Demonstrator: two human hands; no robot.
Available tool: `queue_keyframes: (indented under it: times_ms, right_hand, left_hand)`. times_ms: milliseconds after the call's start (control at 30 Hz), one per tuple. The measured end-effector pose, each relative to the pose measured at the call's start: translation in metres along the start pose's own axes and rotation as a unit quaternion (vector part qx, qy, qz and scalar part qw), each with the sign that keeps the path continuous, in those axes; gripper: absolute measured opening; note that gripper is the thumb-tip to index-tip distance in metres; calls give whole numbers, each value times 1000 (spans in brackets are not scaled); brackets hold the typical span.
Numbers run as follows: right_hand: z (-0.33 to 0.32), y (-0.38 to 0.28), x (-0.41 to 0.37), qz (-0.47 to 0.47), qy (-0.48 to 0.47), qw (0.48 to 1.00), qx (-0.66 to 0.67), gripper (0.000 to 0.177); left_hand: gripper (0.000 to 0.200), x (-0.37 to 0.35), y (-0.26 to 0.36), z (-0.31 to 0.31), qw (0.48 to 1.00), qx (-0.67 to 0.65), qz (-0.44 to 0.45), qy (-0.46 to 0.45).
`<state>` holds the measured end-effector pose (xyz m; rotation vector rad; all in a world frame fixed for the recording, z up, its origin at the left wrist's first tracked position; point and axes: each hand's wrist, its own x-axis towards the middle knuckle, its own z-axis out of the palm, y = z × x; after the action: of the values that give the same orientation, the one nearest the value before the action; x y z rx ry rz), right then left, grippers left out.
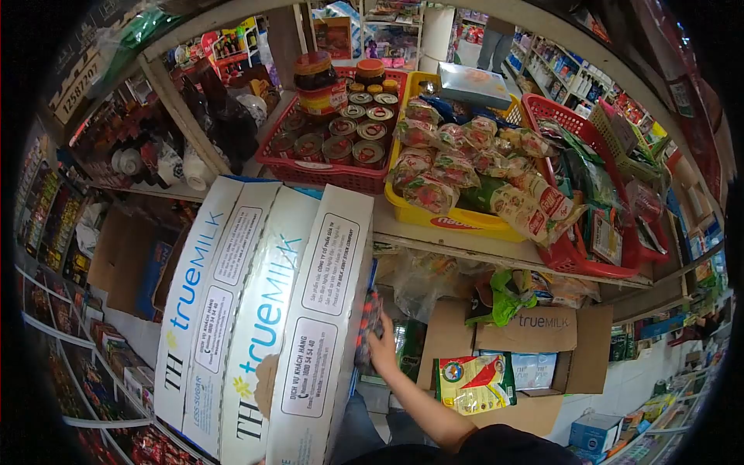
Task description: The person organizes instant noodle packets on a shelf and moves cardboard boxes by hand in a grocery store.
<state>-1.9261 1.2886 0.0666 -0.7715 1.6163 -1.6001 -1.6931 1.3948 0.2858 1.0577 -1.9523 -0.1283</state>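
Three long white TH true MILK cartons [267, 310] stand side by side, slightly tilted, filling the left middle of the view. The middle one has a torn brown patch low on its face. At the right side of the stack, my right hand [381, 349] is closed around a red-and-black checked cloth-like thing [367, 329], held against or close beside the cartons. Its fingers are partly hidden. My left hand does not show; the cartons cover that area.
Above, a shelf holds a red basket of cans [329, 167], a yellow crate of wrapped packets [457, 221] and a red basket of pouches [577, 260]. Below right, an open cardboard box [589, 341] contains milk packs, with a yellow-green packet [474, 384] in front.
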Motion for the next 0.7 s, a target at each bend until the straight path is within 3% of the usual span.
queue_keyframes:
  times_ms: [167, 233, 267, 300, 367, 433, 500, 633, 667, 700]
  right_hand:
    - [3, -36, -34, 12, 26, 997, 77, 51]
    - [-1, -77, -37, -109, -10, 989, 101, 50]
    - [-4, -88, -37, -168, -48, 980, 100, 59]
    - [-5, -101, -38, -166, -51, 980, 98, 59]
    - [-5, -132, -42, -351, -87, 930, 70, 69]
    - [-2, -156, -49, -412, -82, 907, 43, 75]
    - [2, -177, -59, -453, -138, 877, 78, 72]
    - [-3, -210, -87, -477, -186, 855, -86, 51]
    - [-6, -207, -97, -483, -219, 841, -103, 39]
    - [-7, -205, -106, -485, -221, 840, -105, 39]
  left_hand:
    - [15, 1, -8, 4, 1000, -7, 18, 1]
    - [15, -1, -10, 4, 1000, -9, 21, 3]
    - [15, -1, -11, 4, 1000, -12, 22, 5]
    - [15, -1, -12, 6, 1000, -14, 25, 7]
    - [14, -3, -14, 6, 999, -17, 31, 12]
    - [14, -4, -16, 6, 999, -22, 38, 19]
    - [14, -6, -16, 5, 998, -28, 43, 25]
    - [14, -9, -17, 9, 998, -37, 48, 33]
    - [14, -11, -17, 10, 997, -40, 49, 36]
    - [14, -12, -17, 9, 997, -45, 49, 37]
